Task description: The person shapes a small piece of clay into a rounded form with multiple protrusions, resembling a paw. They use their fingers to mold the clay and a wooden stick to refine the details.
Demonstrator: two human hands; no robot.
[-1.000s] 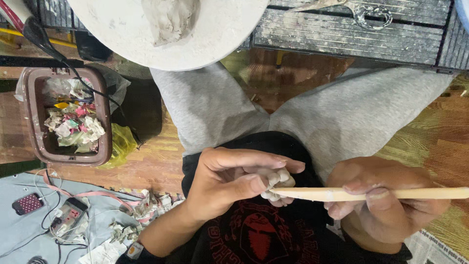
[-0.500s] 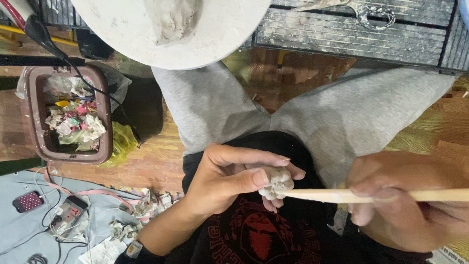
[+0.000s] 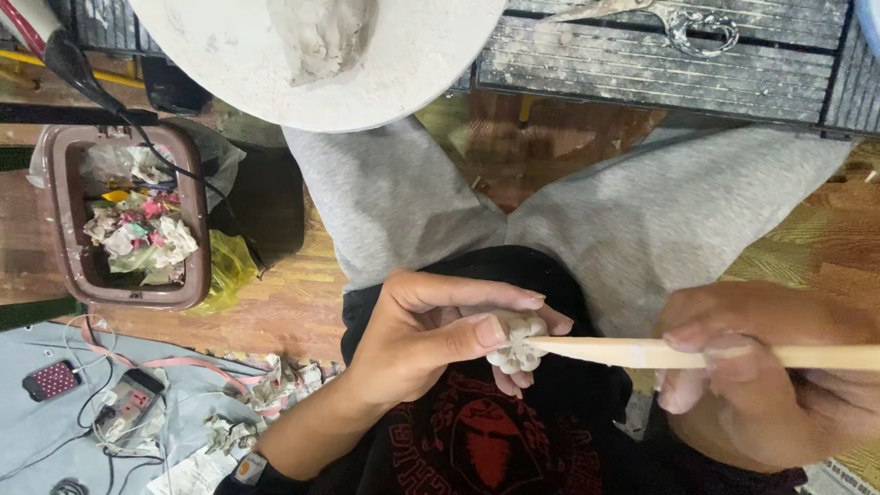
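The left hand point(image 3: 431, 335), low in the middle of the frame, is curled around a small pale clay flower point(image 3: 515, 343), thumb pressed across its near side and the fingers wrapped behind it, so the piece is pinched rather than lying loose. The right hand point(image 3: 770, 376), at the lower right edge, is closed on a long wooden stick point(image 3: 697, 354), thumb and forefinger clamped on the shaft; the stick's tapered tip touches the flower's right side. Both hands hang over the person's lap, above a black shirt with red print point(image 3: 477, 449) and grey trousers point(image 3: 587, 220). In the top centre sits a round white board point(image 3: 229, 64) with a lump of grey clay point(image 3: 321, 32) on it. At the left stands a brown bin point(image 3: 55, 183) filled with crumpled paper scraps point(image 3: 137, 234).
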